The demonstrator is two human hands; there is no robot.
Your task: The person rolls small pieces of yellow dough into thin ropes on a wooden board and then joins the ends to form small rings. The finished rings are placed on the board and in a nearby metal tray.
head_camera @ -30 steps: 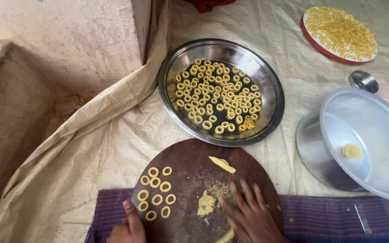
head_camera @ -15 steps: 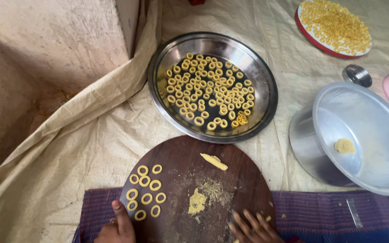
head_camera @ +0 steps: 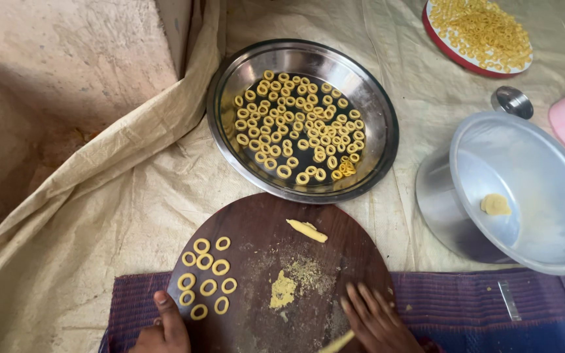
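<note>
Dough rings [head_camera: 206, 278] lie in a small cluster on the left part of the round wooden board [head_camera: 256, 229], nine or so, shaped and set apart from one another. At the board's lower left edge the left hand [head_camera: 165, 327] rests with its thumb on the wood just below the rings, holding nothing that I can see. On the other side the right hand [head_camera: 377, 320] lies flat with fingers [head_camera: 361, 302] spread, pressing on a thin roll of dough [head_camera: 338, 342] that pokes out near the bottom edge. A short dough stick [head_camera: 307, 230] waits near the top of the board, and a smear of crumbs [head_camera: 284, 290] sits in the middle. Beyond the board, the steel tray [head_camera: 387, 131] already carries dozens of finished rings, so I judge a good share is done. A small lump of dough [head_camera: 495, 204] remains in the steel pot [head_camera: 544, 242], and that looks like what is left to shape
</note>
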